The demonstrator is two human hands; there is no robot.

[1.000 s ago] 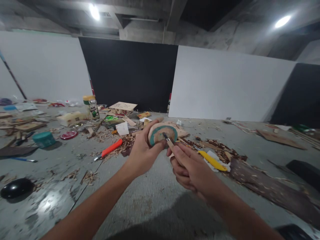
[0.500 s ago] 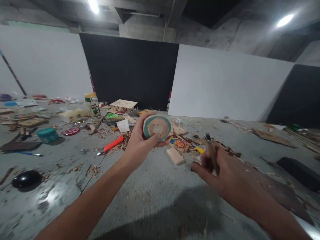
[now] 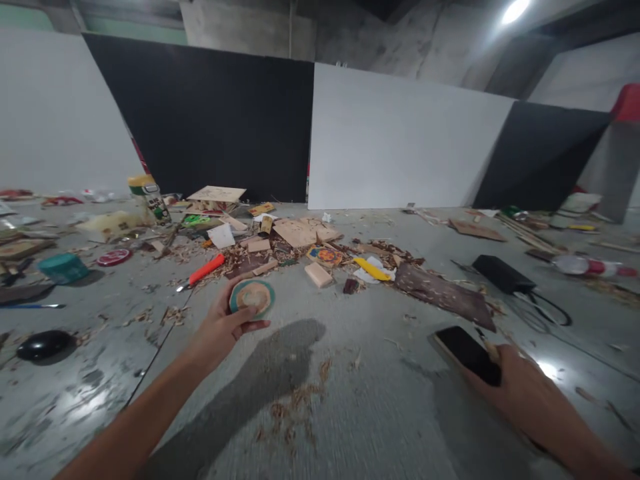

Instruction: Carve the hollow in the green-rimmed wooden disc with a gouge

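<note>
My left hand [image 3: 220, 327] is held low over the floor, closed around a round wooden disc [image 3: 251, 297] with a teal ring on its face. My right hand [image 3: 525, 393] is down at the right, its fingers closed over the near end of a black phone [image 3: 463, 348] that lies on the grey floor [image 3: 350, 400]. The pale end of a thin carving tool [image 3: 490, 348] sticks out by the fingers of that hand.
Wood chips, flat wood pieces [image 3: 305, 232] and a wooden block [image 3: 319, 274] litter the floor ahead. An orange cutter [image 3: 206, 269], a yellow tool [image 3: 371, 269], a dark bark slab [image 3: 443, 293], a teal tub [image 3: 63, 267], a black pouch [image 3: 503, 274] and a black object [image 3: 43, 345] lie around.
My right hand left the disc and swung down to the right onto the phone. My left hand lowered the disc. The view turned right and down.
</note>
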